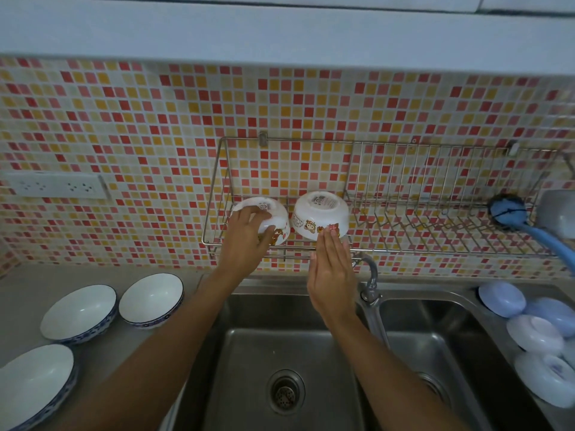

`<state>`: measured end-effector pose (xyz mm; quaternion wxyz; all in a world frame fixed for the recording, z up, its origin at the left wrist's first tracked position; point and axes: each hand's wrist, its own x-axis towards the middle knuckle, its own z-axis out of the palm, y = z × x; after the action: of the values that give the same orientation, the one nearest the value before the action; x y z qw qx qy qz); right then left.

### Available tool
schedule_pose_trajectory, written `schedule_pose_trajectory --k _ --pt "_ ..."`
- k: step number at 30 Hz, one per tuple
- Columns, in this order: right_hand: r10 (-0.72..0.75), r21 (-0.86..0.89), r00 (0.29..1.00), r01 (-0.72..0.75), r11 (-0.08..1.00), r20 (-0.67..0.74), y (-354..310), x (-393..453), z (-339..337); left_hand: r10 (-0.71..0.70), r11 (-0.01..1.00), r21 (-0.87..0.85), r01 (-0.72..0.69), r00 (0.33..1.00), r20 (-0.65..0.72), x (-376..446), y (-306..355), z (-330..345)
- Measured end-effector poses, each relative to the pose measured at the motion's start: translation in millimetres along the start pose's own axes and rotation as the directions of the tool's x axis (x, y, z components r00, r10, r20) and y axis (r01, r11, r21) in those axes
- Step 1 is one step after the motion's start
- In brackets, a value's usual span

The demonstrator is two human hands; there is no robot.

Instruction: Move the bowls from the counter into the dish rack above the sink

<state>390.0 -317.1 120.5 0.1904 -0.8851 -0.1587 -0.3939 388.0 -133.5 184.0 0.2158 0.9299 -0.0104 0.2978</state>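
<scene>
while two white cartoon-printed bowls sit upside down, side by side in the left end of the dish rack (pixel 214 181) above the sink (pixel 286 353), the left hand (pixel 245 237) curls its fingers over the left bowl (pixel 273 213) and the right hand (pixel 331 275) lies flat, fingertips just touching the rim of the right bowl (pixel 320 216). three blue-rimmed bowls wait upright on the counter (pixel 25 293) down to the left: one (pixel 152 298) near the sink, one (pixel 79 311) beside it, one (pixel 34 381) at the frame's edge, so the left hand seems nearer for the next pick.
</scene>
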Motion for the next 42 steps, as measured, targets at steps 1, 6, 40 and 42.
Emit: schedule_pose_trajectory --k 1,6,40,42 --pt "0.0 -0.002 1.0 0.0 1.0 0.001 -0.1 -0.2 -0.1 0.037 0.999 0.033 -0.037 0.999 -0.011 -3.7 -3.4 1.1" --pt "-0.002 -0.006 1.0 0.002 1.0 -0.018 -0.2 -0.5 0.2 0.114 0.98 0.155 -0.125 0.991 0.075 -5.8 -11.0 1.6" --pt "-0.151 0.344 0.762 -0.1 0.934 0.63 -153.9 -126.9 24.9 -0.396 0.918 0.096 0.385 0.903 0.164 -199.0 -116.8 -93.1" --pt "-0.248 0.434 0.64 -0.15 0.888 0.727 -199.9 -154.4 34.0 -0.498 0.864 0.129 0.487 0.864 0.077 -238.9 -148.8 -121.4"
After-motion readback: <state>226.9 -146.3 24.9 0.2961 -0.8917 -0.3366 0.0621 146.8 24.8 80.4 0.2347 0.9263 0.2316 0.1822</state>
